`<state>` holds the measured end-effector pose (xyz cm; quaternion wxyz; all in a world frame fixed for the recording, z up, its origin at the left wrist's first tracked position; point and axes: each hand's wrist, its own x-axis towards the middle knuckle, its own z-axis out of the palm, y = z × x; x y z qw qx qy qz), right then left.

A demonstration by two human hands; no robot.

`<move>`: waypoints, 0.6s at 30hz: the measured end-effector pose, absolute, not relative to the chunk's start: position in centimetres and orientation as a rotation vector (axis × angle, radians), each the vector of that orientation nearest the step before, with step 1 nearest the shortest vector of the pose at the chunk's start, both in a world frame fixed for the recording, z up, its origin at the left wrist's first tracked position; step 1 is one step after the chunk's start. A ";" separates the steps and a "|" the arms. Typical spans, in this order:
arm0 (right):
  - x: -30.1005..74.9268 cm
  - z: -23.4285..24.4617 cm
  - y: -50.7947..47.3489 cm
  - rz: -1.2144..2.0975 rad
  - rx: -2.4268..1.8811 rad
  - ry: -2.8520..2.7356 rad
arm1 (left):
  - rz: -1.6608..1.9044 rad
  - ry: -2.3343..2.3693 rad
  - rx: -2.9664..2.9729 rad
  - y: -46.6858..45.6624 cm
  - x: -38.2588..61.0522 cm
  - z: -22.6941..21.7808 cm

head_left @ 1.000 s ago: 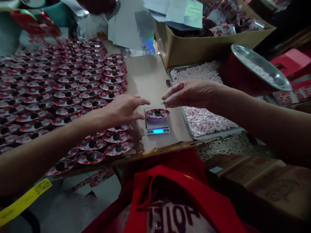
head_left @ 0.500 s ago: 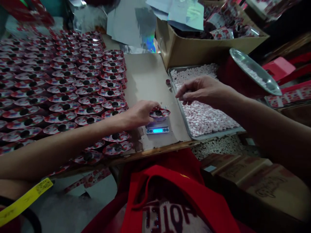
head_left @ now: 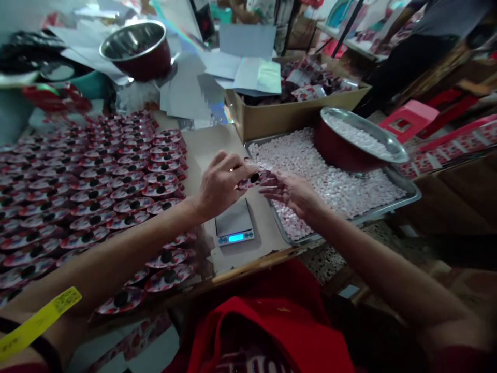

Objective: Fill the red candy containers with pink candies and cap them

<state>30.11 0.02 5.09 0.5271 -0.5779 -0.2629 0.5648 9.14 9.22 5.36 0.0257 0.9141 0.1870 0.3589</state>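
Observation:
My left hand (head_left: pixel 219 181) is closed on a small red-and-white printed oval box (head_left: pixel 253 179) with a dark round hole in its top. It holds the box above a small digital scale (head_left: pixel 234 220) with a lit blue display; nothing sits on the scale's plate. At the box's right end is my right hand (head_left: pixel 289 192), fingers stretched out and open; whether they touch the box I cannot tell. Below and beyond that hand a metal tray (head_left: pixel 287 239) holds many pale pink candies (head_left: pixel 291 150). Many matching oval boxes (head_left: pixel 93 194) stand in rows at left.
A red bowl (head_left: pixel 337 147) of candies stands in the tray. Behind it is a cardboard carton (head_left: pixel 267 116) of printed packs with papers on top. Another bowl (head_left: pixel 143 65) sits at the back left. A person (head_left: pixel 435 46) stands at the far right.
My left hand has lifted the oval box off the scale. My right hand has come down and left to the box, its fingers now stretched out. The view has tilted up.

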 end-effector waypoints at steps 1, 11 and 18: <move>29.6 4.9 0.4 1.447 -1.251 -0.446 | 1.167 0.510 2.917 9.8 10.0 5.6; 30.7 4.9 2.1 1.495 -0.809 0.098 | 1.210 0.561 2.982 12.0 15.0 2.7; 31.1 4.5 1.9 1.474 -0.795 0.034 | 1.125 0.634 3.039 11.8 15.5 3.4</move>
